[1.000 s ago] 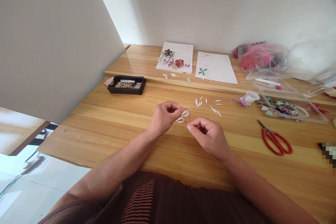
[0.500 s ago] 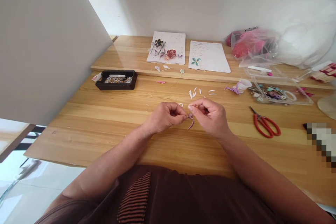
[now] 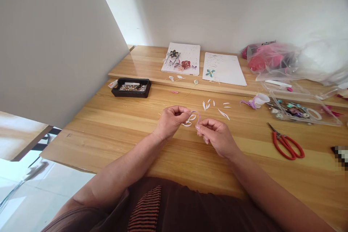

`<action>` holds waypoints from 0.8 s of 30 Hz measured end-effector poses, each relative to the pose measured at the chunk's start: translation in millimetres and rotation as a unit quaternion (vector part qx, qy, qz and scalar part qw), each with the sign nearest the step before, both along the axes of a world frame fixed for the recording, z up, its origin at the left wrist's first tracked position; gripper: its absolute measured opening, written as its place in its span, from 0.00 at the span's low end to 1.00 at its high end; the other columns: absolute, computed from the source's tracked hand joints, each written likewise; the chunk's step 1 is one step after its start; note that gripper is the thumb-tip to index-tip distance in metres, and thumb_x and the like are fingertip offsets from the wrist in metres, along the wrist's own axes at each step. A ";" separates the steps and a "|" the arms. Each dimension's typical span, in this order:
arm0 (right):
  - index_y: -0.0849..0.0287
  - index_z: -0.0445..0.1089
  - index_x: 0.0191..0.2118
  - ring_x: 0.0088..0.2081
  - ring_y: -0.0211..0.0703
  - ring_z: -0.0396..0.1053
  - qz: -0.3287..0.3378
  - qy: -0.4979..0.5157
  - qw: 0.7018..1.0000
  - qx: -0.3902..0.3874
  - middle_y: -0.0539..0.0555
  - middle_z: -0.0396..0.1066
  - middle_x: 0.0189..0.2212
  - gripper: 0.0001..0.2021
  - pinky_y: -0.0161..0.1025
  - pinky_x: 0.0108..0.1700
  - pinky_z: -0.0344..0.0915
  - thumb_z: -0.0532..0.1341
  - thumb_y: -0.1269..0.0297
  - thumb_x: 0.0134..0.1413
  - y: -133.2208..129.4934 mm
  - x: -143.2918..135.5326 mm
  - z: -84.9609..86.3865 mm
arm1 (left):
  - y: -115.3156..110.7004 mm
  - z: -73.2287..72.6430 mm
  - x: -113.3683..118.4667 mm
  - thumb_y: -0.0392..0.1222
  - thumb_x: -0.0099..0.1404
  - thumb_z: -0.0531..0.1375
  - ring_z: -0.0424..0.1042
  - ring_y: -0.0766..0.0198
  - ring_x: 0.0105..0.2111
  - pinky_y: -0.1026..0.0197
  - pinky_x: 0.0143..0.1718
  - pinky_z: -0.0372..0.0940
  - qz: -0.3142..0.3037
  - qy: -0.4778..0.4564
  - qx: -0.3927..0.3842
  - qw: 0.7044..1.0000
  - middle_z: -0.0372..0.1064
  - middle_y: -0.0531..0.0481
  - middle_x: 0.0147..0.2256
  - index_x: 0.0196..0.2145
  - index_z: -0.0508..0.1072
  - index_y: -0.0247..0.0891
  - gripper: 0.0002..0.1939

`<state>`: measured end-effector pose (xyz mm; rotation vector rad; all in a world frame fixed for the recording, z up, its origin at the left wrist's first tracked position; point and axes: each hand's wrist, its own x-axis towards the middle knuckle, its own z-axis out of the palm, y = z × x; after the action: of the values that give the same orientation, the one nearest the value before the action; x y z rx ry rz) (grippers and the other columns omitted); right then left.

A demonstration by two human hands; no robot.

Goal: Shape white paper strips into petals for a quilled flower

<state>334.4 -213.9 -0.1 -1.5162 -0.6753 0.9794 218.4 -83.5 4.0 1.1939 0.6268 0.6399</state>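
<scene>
A thin purple strand bows in a small arc between my two hands. My left hand pinches one end of it between thumb and fingertips. The other end sits in the closed fingertips of my right hand, slightly lower and nearer to me. Just behind and between the hands, white petal-shaped loops lie on the wood, partly covered by my left fingers. Several small white slivers are scattered beyond, with a longer white piece to the right of them.
Red-handled pliers lie at the right, before a clear box of beads. A white spool with purple thread stands nearby. A black tray of beads sits at the left. Paper sheets rest on the raised back ledge.
My right hand has moved down and away from the left, and the purple strand now spans the gap between them. White loops and a longer white piece have come into sight behind the hands.
</scene>
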 end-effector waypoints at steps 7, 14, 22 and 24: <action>0.59 0.73 0.27 0.20 0.34 0.58 0.026 -0.130 0.991 0.015 0.50 0.71 0.22 0.12 0.35 0.22 0.55 0.66 0.56 0.54 -6.4 -10.7 7.0 | 1.3 -3.0 0.0 0.46 0.53 0.70 0.66 0.70 0.25 0.65 0.28 0.61 0.047 0.037 0.065 0.996 0.73 0.51 0.27 0.28 0.76 0.34 0.12; 0.58 0.73 0.30 0.24 0.36 0.62 0.001 -0.339 0.933 0.121 0.49 0.69 0.23 0.04 0.35 0.27 0.59 0.64 0.67 0.55 -15.1 -14.0 19.4 | -2.0 -0.8 -2.2 0.37 0.53 0.67 0.66 0.69 0.26 0.66 0.27 0.60 -0.019 0.089 0.242 0.966 0.71 0.50 0.28 0.25 0.76 0.34 0.05; 0.58 0.72 0.28 0.20 0.33 0.56 -0.026 -0.304 0.946 0.110 0.45 0.63 0.18 0.07 0.34 0.23 0.53 0.64 0.64 0.56 -6.5 12.0 18.2 | -10.4 -2.1 -6.0 0.38 0.57 0.66 0.68 0.67 0.29 0.64 0.30 0.61 -0.173 0.038 0.243 0.954 0.70 0.48 0.30 0.26 0.75 0.34 0.05; 0.58 0.71 0.27 0.20 0.33 0.53 -0.033 -0.286 0.953 0.093 0.45 0.61 0.17 0.08 0.34 0.22 0.52 0.64 0.63 0.55 -2.8 17.8 12.6 | -10.5 -0.6 -6.0 0.39 0.57 0.67 0.68 0.67 0.30 0.63 0.31 0.62 -0.185 0.020 0.206 0.961 0.71 0.47 0.31 0.27 0.76 0.34 0.06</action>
<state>352.2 -216.8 12.5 -1.6474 -1.0843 0.3988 212.4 -94.0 3.4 1.6679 0.2919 0.4379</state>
